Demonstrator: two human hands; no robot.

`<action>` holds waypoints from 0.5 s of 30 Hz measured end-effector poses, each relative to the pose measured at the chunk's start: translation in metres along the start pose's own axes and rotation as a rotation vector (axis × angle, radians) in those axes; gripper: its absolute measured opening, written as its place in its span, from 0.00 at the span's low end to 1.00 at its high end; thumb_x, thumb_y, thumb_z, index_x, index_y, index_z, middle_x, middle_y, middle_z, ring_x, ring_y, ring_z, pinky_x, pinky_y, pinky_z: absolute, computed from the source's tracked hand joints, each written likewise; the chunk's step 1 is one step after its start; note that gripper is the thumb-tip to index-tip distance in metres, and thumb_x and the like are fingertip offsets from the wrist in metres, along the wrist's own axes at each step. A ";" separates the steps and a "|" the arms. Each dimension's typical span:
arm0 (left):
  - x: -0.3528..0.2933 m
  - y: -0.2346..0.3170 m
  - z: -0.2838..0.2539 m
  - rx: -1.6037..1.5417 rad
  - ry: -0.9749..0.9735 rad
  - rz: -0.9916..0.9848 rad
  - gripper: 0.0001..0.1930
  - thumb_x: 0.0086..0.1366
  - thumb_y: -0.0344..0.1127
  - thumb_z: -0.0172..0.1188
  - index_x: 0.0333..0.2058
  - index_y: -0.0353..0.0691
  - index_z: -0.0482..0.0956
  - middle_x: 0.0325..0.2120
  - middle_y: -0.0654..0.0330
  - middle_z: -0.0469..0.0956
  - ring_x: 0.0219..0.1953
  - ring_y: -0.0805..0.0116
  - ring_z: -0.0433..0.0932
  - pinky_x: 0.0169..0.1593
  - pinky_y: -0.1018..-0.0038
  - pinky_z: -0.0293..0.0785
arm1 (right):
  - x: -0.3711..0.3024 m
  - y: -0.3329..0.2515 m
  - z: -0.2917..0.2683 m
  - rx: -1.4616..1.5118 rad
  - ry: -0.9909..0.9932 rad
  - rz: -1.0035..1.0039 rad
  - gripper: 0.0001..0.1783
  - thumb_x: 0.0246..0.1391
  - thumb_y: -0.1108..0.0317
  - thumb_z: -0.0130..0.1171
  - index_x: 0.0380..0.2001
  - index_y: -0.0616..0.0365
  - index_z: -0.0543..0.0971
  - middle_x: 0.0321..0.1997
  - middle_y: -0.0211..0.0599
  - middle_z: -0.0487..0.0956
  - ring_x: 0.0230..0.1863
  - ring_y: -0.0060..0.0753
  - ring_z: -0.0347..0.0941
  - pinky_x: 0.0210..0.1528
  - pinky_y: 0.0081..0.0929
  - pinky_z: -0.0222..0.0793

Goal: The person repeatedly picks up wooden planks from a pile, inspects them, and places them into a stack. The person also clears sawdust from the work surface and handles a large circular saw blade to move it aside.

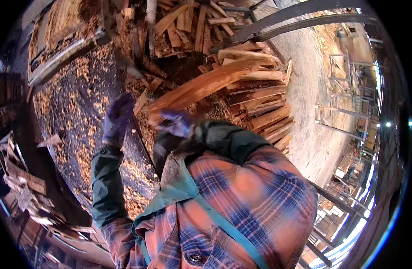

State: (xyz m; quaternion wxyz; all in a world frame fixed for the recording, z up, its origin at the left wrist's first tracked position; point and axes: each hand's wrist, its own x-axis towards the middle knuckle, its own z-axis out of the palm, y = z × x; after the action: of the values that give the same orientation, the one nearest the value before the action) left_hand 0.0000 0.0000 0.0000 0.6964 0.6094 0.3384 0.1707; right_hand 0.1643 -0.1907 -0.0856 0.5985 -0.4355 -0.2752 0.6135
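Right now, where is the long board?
In the head view, upper centre: the long board slants from beside the right hand up and rightward, its far end by the stacked boards.

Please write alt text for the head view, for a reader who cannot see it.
A person's gloved right hand is at the near end of a long wooden board, while the gloved left hand is near a dark surface strewn with wood shavings. Stacked wood pieces lie to the right.
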 end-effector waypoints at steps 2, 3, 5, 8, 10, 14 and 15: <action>0.002 0.006 -0.045 0.005 0.089 -0.019 0.17 0.67 0.28 0.54 0.54 0.35 0.73 0.49 0.55 0.76 0.52 0.64 0.75 0.56 0.69 0.71 | 0.015 0.019 -0.047 0.353 0.085 0.048 0.19 0.58 0.65 0.59 0.52 0.57 0.74 0.53 0.42 0.74 0.51 0.33 0.71 0.52 0.36 0.70; 0.025 -0.045 0.051 0.035 -0.041 0.096 0.16 0.67 0.28 0.53 0.53 0.34 0.73 0.49 0.54 0.77 0.50 0.64 0.75 0.56 0.70 0.71 | -0.022 -0.030 -0.122 0.268 0.274 0.181 0.18 0.58 0.65 0.58 0.51 0.57 0.74 0.53 0.43 0.74 0.52 0.35 0.71 0.52 0.37 0.70; 0.010 -0.077 0.031 -0.509 0.042 -0.136 0.16 0.66 0.25 0.53 0.53 0.32 0.73 0.50 0.51 0.76 0.51 0.63 0.75 0.56 0.70 0.70 | -0.044 -0.059 -0.196 0.237 0.558 0.175 0.17 0.60 0.66 0.56 0.51 0.58 0.74 0.53 0.44 0.75 0.52 0.38 0.72 0.53 0.37 0.70; 0.042 0.015 -0.088 -0.221 0.253 0.019 0.16 0.64 0.24 0.55 0.52 0.32 0.73 0.50 0.52 0.76 0.51 0.64 0.75 0.56 0.69 0.71 | -0.012 -0.067 -0.226 0.079 0.737 0.095 0.15 0.62 0.66 0.53 0.50 0.60 0.75 0.53 0.47 0.75 0.53 0.43 0.72 0.54 0.38 0.70; 0.063 0.001 -0.109 -0.089 0.504 0.084 0.17 0.63 0.25 0.58 0.51 0.33 0.74 0.49 0.53 0.77 0.50 0.65 0.76 0.55 0.71 0.72 | 0.024 -0.102 -0.208 0.628 0.661 0.378 0.22 0.62 0.60 0.52 0.55 0.62 0.71 0.56 0.49 0.73 0.55 0.45 0.71 0.57 0.39 0.69; 0.158 0.071 -0.186 0.062 0.709 0.296 0.19 0.63 0.26 0.59 0.52 0.31 0.72 0.48 0.53 0.77 0.49 0.67 0.76 0.55 0.74 0.71 | 0.190 -0.207 -0.058 0.121 0.038 0.263 0.31 0.61 0.55 0.54 0.61 0.63 0.63 0.58 0.46 0.71 0.57 0.43 0.69 0.60 0.38 0.65; 0.180 0.072 -0.195 0.093 0.734 0.319 0.20 0.63 0.27 0.59 0.53 0.31 0.71 0.48 0.53 0.77 0.49 0.67 0.76 0.55 0.74 0.71 | 0.221 -0.213 -0.043 -0.038 0.004 0.225 0.31 0.61 0.56 0.55 0.61 0.63 0.63 0.59 0.45 0.70 0.58 0.41 0.68 0.61 0.38 0.65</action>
State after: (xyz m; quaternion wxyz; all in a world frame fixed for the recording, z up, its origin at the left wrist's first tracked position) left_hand 0.0085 0.2745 0.0169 0.4657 0.5835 0.4733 0.4676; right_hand 0.3278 0.0451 0.0319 0.5180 -0.4760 -0.2352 0.6707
